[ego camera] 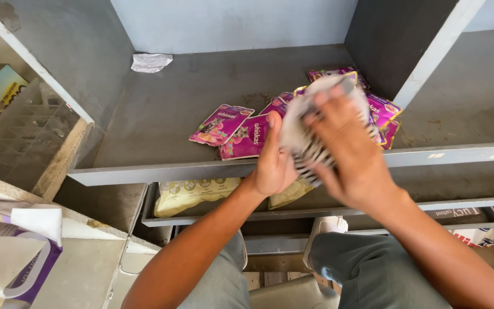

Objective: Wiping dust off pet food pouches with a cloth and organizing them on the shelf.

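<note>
Grey dusty shelving unit (212, 170), pale blue back wall (230, 23), slanted white-edged divider (430, 63), daylight from left

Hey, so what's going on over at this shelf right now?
A person crouched at a grey shelf has a grey striped cloth between both hands: the left hand grips its edge, the right hand lies over it. The picture is blurred there. Purple pet food pouches lie loose on the shelf around the hands. Pale yellow bags sit on the shelf below, and a crumpled white paper lies at the back.
</note>
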